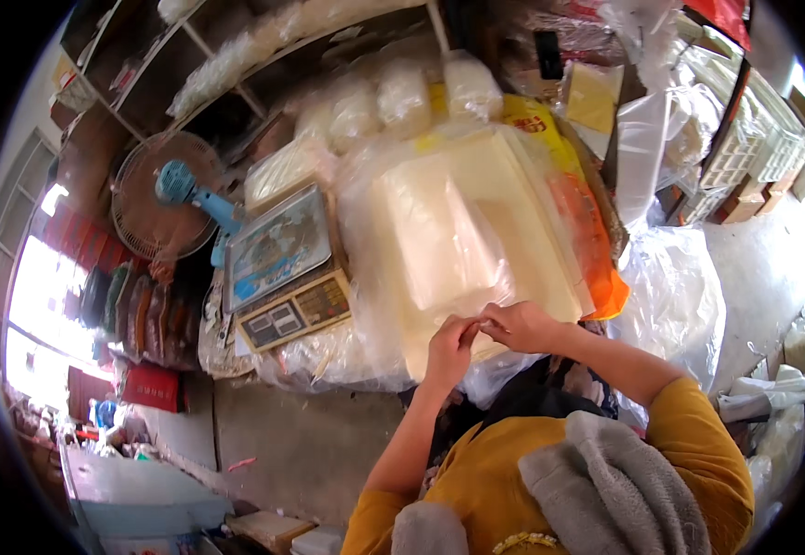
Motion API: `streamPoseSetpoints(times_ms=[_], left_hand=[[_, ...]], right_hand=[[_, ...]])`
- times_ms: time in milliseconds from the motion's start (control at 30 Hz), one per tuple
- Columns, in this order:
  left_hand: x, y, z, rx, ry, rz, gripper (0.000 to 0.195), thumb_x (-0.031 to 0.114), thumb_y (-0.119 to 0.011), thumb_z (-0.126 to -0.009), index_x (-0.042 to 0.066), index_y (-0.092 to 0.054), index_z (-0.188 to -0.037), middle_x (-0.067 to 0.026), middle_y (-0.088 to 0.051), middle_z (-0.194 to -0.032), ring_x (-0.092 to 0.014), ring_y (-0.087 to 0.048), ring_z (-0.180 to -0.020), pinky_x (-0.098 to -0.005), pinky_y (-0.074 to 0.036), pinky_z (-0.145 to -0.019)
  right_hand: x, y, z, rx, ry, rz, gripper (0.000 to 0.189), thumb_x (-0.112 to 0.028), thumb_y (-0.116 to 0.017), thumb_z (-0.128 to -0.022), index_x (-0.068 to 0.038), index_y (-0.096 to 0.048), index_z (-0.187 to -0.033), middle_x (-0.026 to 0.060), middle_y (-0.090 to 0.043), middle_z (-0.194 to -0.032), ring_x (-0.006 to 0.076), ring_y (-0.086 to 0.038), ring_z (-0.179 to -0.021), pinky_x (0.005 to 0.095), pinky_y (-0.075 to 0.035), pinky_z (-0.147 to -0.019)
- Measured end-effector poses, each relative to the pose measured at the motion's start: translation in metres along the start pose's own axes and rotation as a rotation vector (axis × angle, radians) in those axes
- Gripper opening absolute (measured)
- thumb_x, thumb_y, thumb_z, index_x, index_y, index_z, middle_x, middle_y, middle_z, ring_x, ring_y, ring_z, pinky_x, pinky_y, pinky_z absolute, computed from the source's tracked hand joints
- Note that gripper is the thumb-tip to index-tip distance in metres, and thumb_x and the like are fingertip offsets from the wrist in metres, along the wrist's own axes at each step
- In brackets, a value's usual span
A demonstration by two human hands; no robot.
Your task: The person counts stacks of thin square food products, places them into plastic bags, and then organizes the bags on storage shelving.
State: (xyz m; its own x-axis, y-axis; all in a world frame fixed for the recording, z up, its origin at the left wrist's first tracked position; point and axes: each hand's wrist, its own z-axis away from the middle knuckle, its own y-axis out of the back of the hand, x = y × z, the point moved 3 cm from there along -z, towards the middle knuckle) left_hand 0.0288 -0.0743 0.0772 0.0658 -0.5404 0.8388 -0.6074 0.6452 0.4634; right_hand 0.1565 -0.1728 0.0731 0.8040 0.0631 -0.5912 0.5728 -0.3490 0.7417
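Observation:
My left hand (451, 350) and my right hand (523, 327) meet at the near end of a clear plastic bag (437, 236). Both sets of fingers pinch its gathered plastic; the exact grip is too small to make out. Inside the bag lies a flat, pale, cream-coloured stack. It rests on a larger pile of cream sheets (548, 267), which has clear plastic film (367, 243) spread along its left side. Left of the pile stands a digital weighing scale (281, 250) with a metal pan and a front panel of displays and keys.
A blue-bodied fan (166, 194) stands beyond the scale. Several filled clear bags (402, 100) line the table's back, below shelving (243, 97). An orange and yellow plastic sack (589, 243) edges the right side. Large clear plastic (673, 298) hangs at the right. A red box (151, 388) sits left.

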Motion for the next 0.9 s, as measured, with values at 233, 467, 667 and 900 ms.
streamPoseSetpoints(times_ms=[233, 467, 667, 900], left_hand=[[0.005, 0.011, 0.008, 0.166, 0.138, -0.153, 0.020, 0.012, -0.063, -0.083, 0.006, -0.058, -0.102, -0.0084, -0.061, -0.082, -0.020, -0.058, -0.059, -0.0291, -0.047, -0.055], [0.030, 0.020, 0.009, 0.182, 0.127, 0.151, 0.024, 0.012, -0.058, -0.087, 0.001, -0.054, -0.108, -0.0041, -0.060, -0.090, -0.011, -0.056, -0.061, -0.0231, -0.044, -0.055], [0.057, 0.010, 0.004, 0.118, 0.004, 0.151, 0.022, 0.012, -0.057, -0.088, 0.001, -0.056, -0.107, -0.0048, -0.061, -0.091, -0.011, -0.057, -0.063, -0.0231, -0.046, -0.059], [0.053, -0.032, -0.013, -0.061, 0.318, 0.752, 0.022, 0.008, -0.059, -0.087, -0.001, -0.058, -0.107, -0.0025, -0.062, -0.089, -0.008, -0.058, -0.076, -0.0222, -0.047, -0.072]], right_hand=[[-0.008, 0.090, 0.007, 0.318, -0.083, 0.062, 0.020, -0.015, -0.054, -0.082, -0.010, -0.058, -0.100, 0.0132, -0.058, -0.067, 0.0259, -0.059, -0.059, 0.0356, -0.044, -0.050], [0.119, 0.243, 0.061, 1.262, -0.615, 0.754, 0.023, -0.020, -0.054, -0.088, -0.010, -0.062, -0.108, 0.0145, -0.063, -0.101, 0.0307, -0.058, -0.097, 0.0386, -0.043, -0.086], [0.093, 0.236, 0.052, 0.948, -0.655, 0.570, 0.019, -0.020, -0.069, -0.075, -0.004, -0.059, -0.074, 0.0107, -0.064, -0.084, 0.0290, -0.059, -0.082, 0.0374, -0.044, -0.072], [-0.050, 0.096, 0.032, 0.285, -0.212, -0.114, 0.009, -0.010, -0.066, -0.074, -0.005, -0.060, -0.074, 0.0107, -0.059, -0.074, 0.0281, -0.059, -0.070, 0.0354, -0.047, -0.064]])
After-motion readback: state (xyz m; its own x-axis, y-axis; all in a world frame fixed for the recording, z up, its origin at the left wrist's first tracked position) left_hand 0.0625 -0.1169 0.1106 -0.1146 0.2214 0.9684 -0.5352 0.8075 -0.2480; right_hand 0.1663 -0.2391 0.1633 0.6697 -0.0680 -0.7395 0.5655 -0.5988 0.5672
